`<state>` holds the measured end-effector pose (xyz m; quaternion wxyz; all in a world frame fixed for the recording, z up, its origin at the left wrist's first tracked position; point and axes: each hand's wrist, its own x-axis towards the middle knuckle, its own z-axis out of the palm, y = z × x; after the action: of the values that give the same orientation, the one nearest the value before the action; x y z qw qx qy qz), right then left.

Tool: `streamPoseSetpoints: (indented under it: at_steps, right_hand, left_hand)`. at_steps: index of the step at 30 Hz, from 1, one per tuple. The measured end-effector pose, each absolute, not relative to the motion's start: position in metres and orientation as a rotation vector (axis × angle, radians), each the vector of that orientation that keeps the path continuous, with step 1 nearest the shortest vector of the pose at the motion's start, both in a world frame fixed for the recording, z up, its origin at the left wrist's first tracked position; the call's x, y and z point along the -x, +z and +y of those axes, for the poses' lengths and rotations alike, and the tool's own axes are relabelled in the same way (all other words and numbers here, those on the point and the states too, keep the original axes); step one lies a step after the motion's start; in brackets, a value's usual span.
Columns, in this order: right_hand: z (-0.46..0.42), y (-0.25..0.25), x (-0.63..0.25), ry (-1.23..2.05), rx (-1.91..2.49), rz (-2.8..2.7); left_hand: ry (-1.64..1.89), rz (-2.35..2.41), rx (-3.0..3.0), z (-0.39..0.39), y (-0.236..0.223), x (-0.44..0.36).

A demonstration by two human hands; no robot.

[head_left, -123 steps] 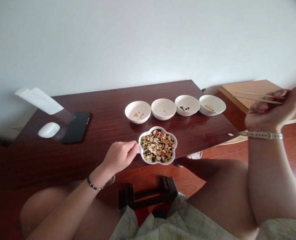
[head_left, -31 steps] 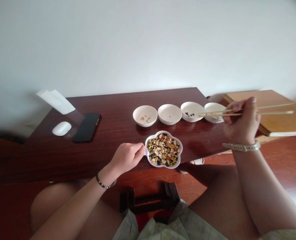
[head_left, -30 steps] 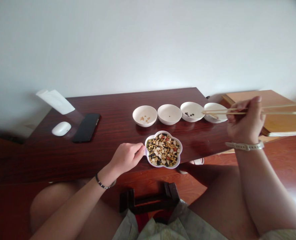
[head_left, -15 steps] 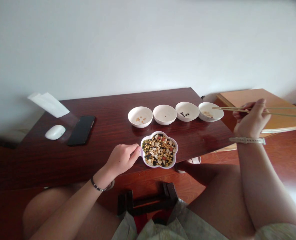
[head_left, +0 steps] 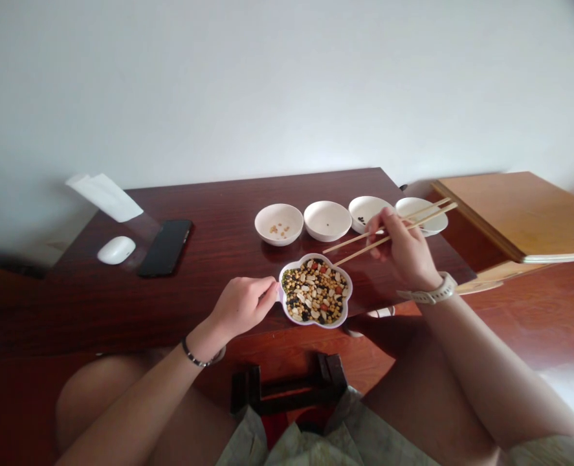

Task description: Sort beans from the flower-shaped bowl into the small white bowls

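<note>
The dish (head_left: 332, 325) is sitting at the table's (head_left: 209, 220) near edge, our left hand (head_left: 242, 307) gripping its handle, our right hand (head_left: 406, 252) holding 2 chopsticks (head_left: 364, 250), apparently reaching to pick, which calls for closing parted tips, 4 bowls (head_left: 328, 237) standing beyond.

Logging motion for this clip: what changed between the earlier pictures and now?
The right hand moved left and nearer the person, bringing the chopsticks from the far-right bowl to the flower-shaped dish. No new hold or release is discernible. The left hand stayed on the dish's handle; the bowls stayed put.
</note>
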<state>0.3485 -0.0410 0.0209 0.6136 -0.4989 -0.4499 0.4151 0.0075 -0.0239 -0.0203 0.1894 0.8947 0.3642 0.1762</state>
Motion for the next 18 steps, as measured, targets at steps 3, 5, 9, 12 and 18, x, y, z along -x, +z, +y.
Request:
streamPoseSetpoints:
  at_steps: [3,5,9,12,18]
  right_hand:
    - [-0.043,0.014,-0.328,1.077,1.174,-1.098]
    - [-0.042,0.008,-0.322,1.119,1.161,-1.099]
    - [-0.036,-0.005,-0.319,1.152,1.116,-1.149]
    - [-0.033,-0.009,-0.317,1.102,1.140,-1.216]
    - [-0.032,-0.012,-0.313,1.012,1.195,-1.236]
  left_hand:
    - [0.495,1.027,-2.515,-0.024,-0.020,-0.008]
    - [0.491,1.028,-2.511,-0.024,-0.020,-0.008]
    - [0.493,1.025,-2.504,-0.024,-0.020,-0.008]
    - [0.492,1.026,-2.506,-0.024,-0.020,-0.008]
    - [0.488,1.026,-2.511,-0.024,-0.020,-0.008]
